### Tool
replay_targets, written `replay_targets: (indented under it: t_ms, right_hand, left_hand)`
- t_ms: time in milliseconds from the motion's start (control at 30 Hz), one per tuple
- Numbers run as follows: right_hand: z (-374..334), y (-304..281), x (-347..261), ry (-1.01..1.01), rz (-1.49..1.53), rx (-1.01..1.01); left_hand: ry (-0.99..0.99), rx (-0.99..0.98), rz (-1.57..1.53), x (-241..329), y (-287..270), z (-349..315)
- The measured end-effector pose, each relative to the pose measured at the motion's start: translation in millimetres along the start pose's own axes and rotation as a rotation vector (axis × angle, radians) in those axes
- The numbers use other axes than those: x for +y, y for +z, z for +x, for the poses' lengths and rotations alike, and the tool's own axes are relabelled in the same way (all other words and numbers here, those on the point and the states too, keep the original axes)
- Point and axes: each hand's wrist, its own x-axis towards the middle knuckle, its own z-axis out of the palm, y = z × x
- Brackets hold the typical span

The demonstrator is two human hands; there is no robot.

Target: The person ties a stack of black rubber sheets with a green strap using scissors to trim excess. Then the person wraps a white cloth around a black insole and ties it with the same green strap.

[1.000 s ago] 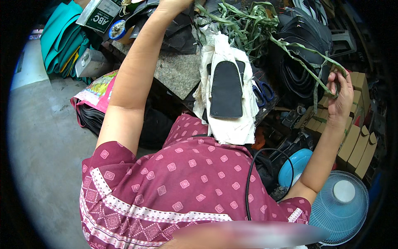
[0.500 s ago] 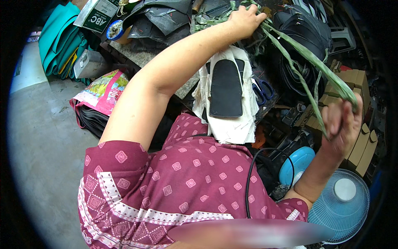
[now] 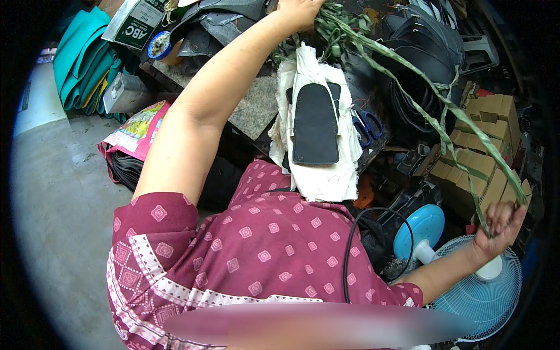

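Note:
Long green strips [image 3: 431, 87], slightly twisted, run from a leafy-looking green tangle [image 3: 344, 29] at the top of the view down to the right. My right hand [image 3: 500, 224] is closed on their lower ends, in front of the fan. At the top edge, my left hand [image 3: 300, 13] is beside the tangle. Its fingers are mostly cut off by the picture's edge, so its grip does not show. Between my arms a stack of white cloth pieces [image 3: 326, 181] lies against my lap, with a black stitched pad [image 3: 315, 125] on top.
Blue-handled scissors [image 3: 368, 127] lie right of the stack. Black curved pieces [image 3: 417, 46] and brown cardboard boxes [image 3: 490, 134] stand farther right, above a blue fan [image 3: 475, 291]. To the left are a tin [image 3: 135, 23], a small pot [image 3: 160, 45] and a pink bag [image 3: 137, 131].
My right hand has moved down and to the right, drawing the green strips out longer. My left hand has shifted up and left to the picture's edge.

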Motion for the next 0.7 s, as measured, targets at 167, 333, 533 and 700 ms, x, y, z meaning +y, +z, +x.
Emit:
replay_targets:
  t_ms: [167,333,533,700]
  right_hand:
    - [14,44,43,0.115,-0.118,0.116]
    - [25,113,80,0.132,-0.236,-0.065]
    - [30,131,74,0.278,-0.322,-0.459]
    - [47,112,100,0.351,-0.735,-0.646]
  left_hand:
    - [0.013,-0.036,-0.138,17,-86,-31]
    - [0.631,0.543,-0.806,92,-118,-82]
    - [0.586,0.026,-1.192,93,-119,-157]
    - [0.35,0.28,-1.668,22,-112,-204]
